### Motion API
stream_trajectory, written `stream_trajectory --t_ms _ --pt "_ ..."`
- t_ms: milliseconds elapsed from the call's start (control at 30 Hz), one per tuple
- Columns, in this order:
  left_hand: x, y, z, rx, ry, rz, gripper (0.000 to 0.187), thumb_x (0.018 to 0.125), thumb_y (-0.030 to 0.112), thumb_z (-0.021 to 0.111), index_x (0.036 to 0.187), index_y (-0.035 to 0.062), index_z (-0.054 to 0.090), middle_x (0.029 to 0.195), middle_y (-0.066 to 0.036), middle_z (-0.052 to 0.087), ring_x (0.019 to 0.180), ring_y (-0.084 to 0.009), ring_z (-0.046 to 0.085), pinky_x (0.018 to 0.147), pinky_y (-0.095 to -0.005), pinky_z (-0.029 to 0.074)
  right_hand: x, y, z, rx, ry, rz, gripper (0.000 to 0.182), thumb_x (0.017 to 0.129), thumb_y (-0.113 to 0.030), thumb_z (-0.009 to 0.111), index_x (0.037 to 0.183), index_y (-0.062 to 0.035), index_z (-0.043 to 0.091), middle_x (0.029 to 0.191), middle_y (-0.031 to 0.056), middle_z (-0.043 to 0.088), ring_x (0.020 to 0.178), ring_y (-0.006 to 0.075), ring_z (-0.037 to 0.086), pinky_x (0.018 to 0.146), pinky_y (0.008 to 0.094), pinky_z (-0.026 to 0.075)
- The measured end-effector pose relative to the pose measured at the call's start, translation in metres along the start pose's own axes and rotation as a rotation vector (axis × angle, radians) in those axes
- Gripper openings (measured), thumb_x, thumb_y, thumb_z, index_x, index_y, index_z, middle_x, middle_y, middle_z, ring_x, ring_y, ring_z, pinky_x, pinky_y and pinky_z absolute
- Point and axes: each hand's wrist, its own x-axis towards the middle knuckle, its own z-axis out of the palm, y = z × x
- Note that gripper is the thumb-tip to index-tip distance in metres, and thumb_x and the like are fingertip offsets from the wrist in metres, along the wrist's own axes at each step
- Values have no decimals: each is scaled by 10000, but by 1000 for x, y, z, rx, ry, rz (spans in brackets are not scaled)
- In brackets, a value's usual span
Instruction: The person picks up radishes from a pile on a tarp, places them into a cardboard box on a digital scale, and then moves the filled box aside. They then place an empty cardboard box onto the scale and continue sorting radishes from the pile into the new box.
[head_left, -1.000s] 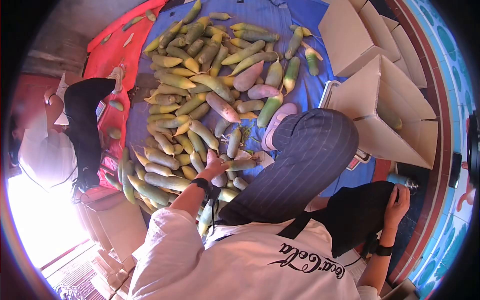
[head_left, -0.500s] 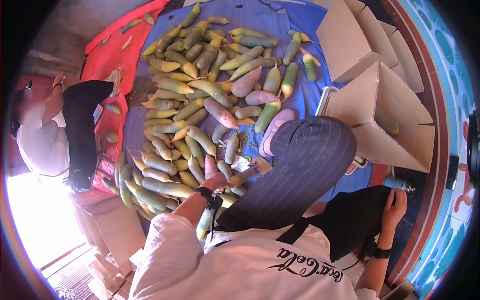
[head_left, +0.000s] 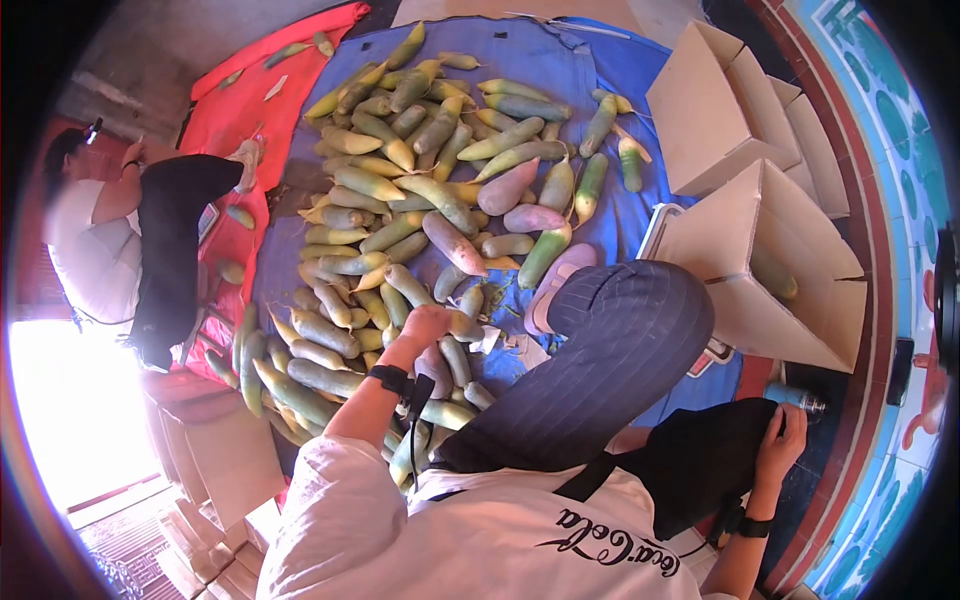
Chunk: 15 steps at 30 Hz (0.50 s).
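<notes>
My left hand (head_left: 428, 324) reaches over the pile of radishes (head_left: 410, 215). Its fingers are closed around a green radish (head_left: 466, 327), whose end sticks out to the right. A purplish radish (head_left: 433, 372) lies just below the hand. My right hand (head_left: 784, 432) lies on black cloth (head_left: 700, 450) over my right leg, fingers loosely extended and holding nothing. Most radishes are green with yellowish ends; a few, like this pink radish (head_left: 453, 243), are pink or purple.
Open cardboard boxes (head_left: 700, 235) stand on the right, one with a radish (head_left: 772, 270) inside. A blue sheet (head_left: 625, 240) lies under the pile. Another person (head_left: 100, 230) sits at left beside a red sheet (head_left: 235, 120). A blue cylindrical container (head_left: 795, 398) is near my right hand.
My left hand has moved forward, away from my body, with the green radish in it. The view has shifted slightly. My right hand stays on the black cloth.
</notes>
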Motion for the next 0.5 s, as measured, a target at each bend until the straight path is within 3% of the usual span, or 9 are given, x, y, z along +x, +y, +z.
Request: stream_trajectory --t_ms 33,67,200,333,433,500 --pt "-4 5 -13 -63 123 -55 153 788 186 539 784 69 638 742 -85 626 686 -227 646 656 -348 509 0 -1 0 5 -4 -2 66 840 -17 544 895 10 568 861 169 566 801 348 564 717 394 456" --pt "-5 18 -29 -542 104 -317 223 818 223 526 732 51 640 678 -91 619 657 -228 619 643 -338 487 1 -2 0 5 -7 -6 64 841 -17 542 893 10 566 860 169 564 798 349 564 716 394 456" --pt "-17 45 -77 -613 122 -306 303 832 280 506 698 39 632 642 -111 601 617 -216 587 642 -334 470 3 0 1 2 -22 -8 65 842 -16 536 894 9 566 856 172 561 792 351 561 713 395 454" --pt "-10 31 -75 -596 145 -340 296 836 279 512 730 32 637 680 -120 626 653 -232 615 653 -333 477 5 -1 2 -3 -21 -27 66 841 -18 536 894 8 567 856 173 560 793 355 560 714 397 452" --pt "-7 11 -66 -403 76 -324 242 831 259 536 767 61 660 746 -123 658 702 -264 643 679 -355 499 4 0 2 -7 -23 -22 70 841 -20 535 896 8 567 855 175 559 795 359 558 717 401 450" --pt "-2 -12 -47 471 -274 69 174 808 225 557 795 101 678 809 -109 675 763 -289 653 709 -387 518 5 -1 2 -12 -41 -8 73 841 -22 534 898 10 567 855 178 559 797 362 557 719 403 448"
